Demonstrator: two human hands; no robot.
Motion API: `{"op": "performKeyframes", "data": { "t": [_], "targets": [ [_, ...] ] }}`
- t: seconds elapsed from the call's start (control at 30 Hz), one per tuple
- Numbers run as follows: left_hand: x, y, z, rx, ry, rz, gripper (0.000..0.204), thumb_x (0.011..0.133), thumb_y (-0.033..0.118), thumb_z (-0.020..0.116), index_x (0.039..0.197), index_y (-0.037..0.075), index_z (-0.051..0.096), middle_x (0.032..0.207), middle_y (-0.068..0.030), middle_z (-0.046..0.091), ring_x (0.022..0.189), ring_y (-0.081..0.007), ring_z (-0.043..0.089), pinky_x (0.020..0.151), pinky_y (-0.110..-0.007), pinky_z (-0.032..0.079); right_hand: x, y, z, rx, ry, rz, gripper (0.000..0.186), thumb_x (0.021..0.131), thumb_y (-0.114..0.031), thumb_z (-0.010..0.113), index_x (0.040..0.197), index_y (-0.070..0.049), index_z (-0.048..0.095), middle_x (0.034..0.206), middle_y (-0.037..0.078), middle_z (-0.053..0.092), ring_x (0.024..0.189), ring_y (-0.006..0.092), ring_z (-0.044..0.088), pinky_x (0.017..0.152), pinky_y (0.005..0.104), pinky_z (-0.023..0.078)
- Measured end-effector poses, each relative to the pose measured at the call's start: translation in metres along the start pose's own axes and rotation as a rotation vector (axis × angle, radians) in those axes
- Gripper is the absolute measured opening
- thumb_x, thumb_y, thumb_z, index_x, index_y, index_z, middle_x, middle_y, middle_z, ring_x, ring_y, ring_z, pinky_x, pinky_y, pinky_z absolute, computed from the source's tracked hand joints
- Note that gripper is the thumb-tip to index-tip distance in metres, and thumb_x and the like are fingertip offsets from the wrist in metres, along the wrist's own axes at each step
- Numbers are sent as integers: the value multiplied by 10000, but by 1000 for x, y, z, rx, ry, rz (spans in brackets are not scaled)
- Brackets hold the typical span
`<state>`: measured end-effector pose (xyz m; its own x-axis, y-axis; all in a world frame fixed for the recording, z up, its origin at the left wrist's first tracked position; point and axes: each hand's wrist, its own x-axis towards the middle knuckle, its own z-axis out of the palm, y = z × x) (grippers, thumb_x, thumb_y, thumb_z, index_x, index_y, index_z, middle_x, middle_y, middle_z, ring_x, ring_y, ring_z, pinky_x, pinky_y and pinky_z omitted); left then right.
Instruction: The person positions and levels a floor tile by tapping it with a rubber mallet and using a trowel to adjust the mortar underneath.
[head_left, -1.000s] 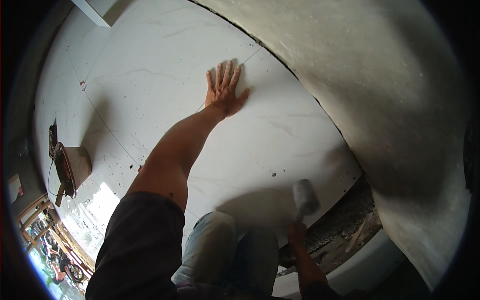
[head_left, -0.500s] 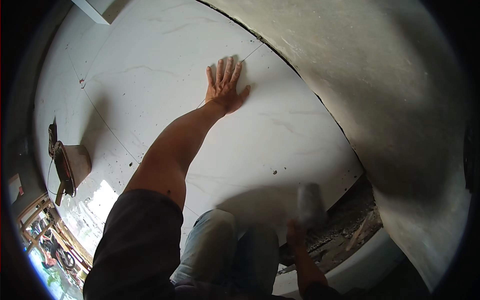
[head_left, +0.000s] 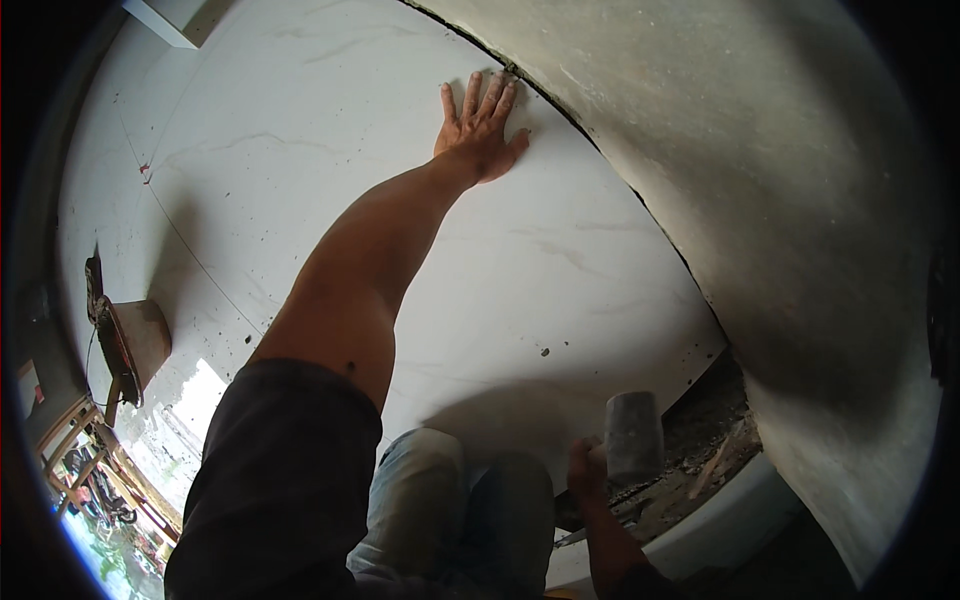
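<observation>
My left hand (head_left: pixel 480 130) lies flat with spread fingers on the white veined floor tiles (head_left: pixel 520 270), its fingertips close to the gap along the wall. In my right hand (head_left: pixel 586 470), low on the right, is a mallet (head_left: pixel 634 437) with a thick grey head, gripped by its handle. The mallet's head is raised over the near edge of the tiling, beside my knees. Small dark crumbs (head_left: pixel 545 352) of mortar are scattered on the tile surface.
A grey plastered wall (head_left: pixel 760 200) curves along the right. Rough mortar bed (head_left: pixel 710 440) shows at the near right corner. A mortar-smeared bucket (head_left: pixel 140 340) lies tipped at the left. A white box-like object (head_left: pixel 170 22) stands at the far left.
My left hand has slid farther forward and slightly right, toward the wall gap. The mallet has come down a little in my right hand and is no longer blurred.
</observation>
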<state>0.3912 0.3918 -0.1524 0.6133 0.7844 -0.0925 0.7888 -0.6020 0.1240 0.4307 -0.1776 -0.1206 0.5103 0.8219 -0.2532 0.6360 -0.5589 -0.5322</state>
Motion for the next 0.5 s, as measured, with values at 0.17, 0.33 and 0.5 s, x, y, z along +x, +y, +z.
{"op": "performKeyframes", "data": {
  "t": [0.17, 0.33, 0.5],
  "targets": [
    [-3, -2, -1, -2, 16, -6, 721, 923, 481, 343, 1503, 138, 86, 1571, -33, 53, 1447, -254, -39, 1141, -547, -25, 39, -43, -22, 219, -380, 364, 247, 932, -215, 449, 827, -6, 530, 758, 219, 566, 660, 341, 551, 586, 467, 375],
    [-4, -2, -3, -16, 3, -7, 724, 924, 473, 358, 1505, 154, 67, 1573, -33, 46, 1447, -253, -38, 1138, -541, -38, 58, -50, -17, 77, -423, 282, 214, 877, -166, 487, 793, 9, 579, 728, 196, 573, 684, 342, 557, 632, 451, 410],
    [-8, -3, 4, 0, 3, -18, 717, 928, 478, 347, 1506, 157, 69, 1572, -32, 50, 1447, -250, -36, 1140, -538, -34, 72, -71, -23, 71, -345, 257, 208, 896, -169, 498, 919, 10, 601, 977, 254, 582, 948, 391, 554, 808, 458, 412]
  ]
}}
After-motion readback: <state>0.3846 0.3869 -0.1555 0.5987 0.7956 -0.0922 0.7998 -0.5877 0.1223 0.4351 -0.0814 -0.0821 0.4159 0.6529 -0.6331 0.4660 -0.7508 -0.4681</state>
